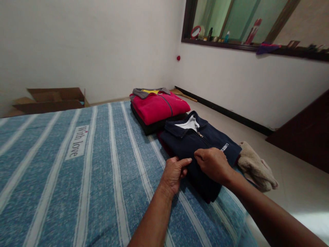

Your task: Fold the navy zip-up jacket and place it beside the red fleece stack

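Observation:
A folded navy jacket (180, 142) with a collar, a partly open zip and white lettering lies near the right edge of the bed. At its near left edge, my left hand (172, 174) is closed on the fabric, thumb on top and fingers curled. My right hand (212, 164) is closed too, pinching the jacket's front below the zip, its fingertips partly hidden. Dark cloth shows beneath the jacket. Behind it sits a folded pink jacket (159, 108) with a grey collar, on top of a black folded garment (150, 129).
Blue striped bedding (102, 188) covers the bed. A beige knitted item (254, 166) hangs at its right edge, above the floor. An open cardboard box (51, 107) stands beyond the bed. Bottles and a small round mirror (195, 32) line the window sill.

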A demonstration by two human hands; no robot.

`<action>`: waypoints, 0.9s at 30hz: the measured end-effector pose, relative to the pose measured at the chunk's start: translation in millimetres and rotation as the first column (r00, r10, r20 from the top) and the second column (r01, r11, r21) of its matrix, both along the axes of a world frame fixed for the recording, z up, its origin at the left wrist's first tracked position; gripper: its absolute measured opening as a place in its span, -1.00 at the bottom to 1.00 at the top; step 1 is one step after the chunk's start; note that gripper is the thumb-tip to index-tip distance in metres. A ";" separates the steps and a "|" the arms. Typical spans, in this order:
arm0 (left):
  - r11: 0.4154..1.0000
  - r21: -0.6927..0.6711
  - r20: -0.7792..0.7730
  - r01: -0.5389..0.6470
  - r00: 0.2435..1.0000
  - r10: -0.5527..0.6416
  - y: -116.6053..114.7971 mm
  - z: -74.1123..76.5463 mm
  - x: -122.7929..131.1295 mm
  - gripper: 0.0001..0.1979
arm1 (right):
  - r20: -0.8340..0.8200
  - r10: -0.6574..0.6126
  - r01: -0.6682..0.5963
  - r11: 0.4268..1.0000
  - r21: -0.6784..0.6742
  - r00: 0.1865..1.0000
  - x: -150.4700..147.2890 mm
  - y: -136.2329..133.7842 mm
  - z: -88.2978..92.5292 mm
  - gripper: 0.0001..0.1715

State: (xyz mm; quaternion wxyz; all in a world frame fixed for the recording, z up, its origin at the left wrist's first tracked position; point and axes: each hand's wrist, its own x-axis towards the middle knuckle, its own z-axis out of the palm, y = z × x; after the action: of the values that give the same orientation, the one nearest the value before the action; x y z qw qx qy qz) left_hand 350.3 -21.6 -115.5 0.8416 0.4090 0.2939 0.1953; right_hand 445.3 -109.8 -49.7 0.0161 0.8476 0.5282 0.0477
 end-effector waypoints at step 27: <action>1.000 0.014 -0.009 -0.005 1.000 0.006 2.3 -1.6 0.1 -0.80 | -0.812 0.179 -0.592 0.771 -0.234 0.556 -23.5 -100.5 21.2 -0.65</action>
State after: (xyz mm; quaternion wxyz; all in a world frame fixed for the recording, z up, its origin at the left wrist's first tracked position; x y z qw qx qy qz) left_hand 350.4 -19.3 -117.1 0.8369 0.4147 0.2974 0.1978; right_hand 421.8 -210.3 -28.5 -0.0035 0.6122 0.6585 -0.4376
